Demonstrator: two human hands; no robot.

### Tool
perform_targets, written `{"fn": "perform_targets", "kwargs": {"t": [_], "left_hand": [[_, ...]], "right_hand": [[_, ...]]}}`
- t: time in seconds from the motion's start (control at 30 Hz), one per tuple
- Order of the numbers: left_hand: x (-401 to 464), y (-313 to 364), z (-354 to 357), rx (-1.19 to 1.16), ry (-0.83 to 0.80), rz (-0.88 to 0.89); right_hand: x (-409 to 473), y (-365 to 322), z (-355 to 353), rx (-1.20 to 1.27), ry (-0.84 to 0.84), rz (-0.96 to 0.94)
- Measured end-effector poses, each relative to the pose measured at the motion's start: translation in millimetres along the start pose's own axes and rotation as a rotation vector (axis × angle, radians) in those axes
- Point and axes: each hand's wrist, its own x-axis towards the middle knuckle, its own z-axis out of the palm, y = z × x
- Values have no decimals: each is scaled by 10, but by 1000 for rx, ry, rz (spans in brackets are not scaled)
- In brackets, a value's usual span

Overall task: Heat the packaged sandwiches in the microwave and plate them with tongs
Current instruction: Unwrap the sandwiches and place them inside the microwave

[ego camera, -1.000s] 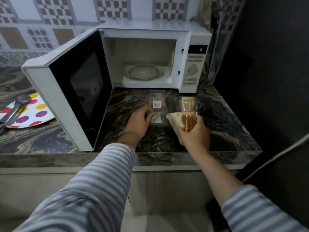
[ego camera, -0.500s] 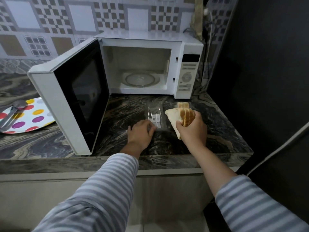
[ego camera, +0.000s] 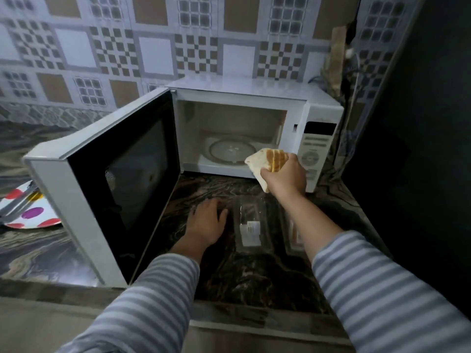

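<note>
Now right hand grips the sandwich at the microwave mouth, ready for the turntable; left hand rests spread, empty, on the counter beside the wrapper.

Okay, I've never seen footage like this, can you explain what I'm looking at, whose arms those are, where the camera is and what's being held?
The camera sits on a person's head, looking down at their own arms in striped sleeves. The right hand holds an unwrapped sandwich at the mouth of a white microwave whose door stands open. The left hand rests flat on the dark marble counter. Beside it lies an opened clear package. At far left, a polka-dot plate carries what look like tongs.
</note>
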Motion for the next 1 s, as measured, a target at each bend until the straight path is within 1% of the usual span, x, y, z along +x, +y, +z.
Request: {"fn": "perform_targets", "kwargs": {"t": [0.07, 0.23, 0.33, 0.43, 0.6, 0.7, 0.9, 1.0], "left_hand": [[176, -90, 31, 95, -24, -24], [586, -289, 111, 151, 13, -8], [647, -403, 238, 197, 46, 11], [669, -448, 306, 196, 98, 7], [694, -454, 285, 192, 124, 18], [687, -460, 279, 168, 127, 17], [703, -485, 295, 155, 144, 17], [718, -502, 294, 170, 139, 14]], "right_hand": [[225, -28, 204, 7, -50, -12], [775, -111, 783, -13, -128, -48], [1082, -180, 1122, -1, -150, -53], [1342, -264, 1445, 17, -170, -58], [1592, -341, 1927, 25, -232, -95], [1637, -388, 2066, -3, -213, -142], [1735, -455, 2214, 0, -153, -104], [1748, -453, 2234, 14, -169, -83]]}}
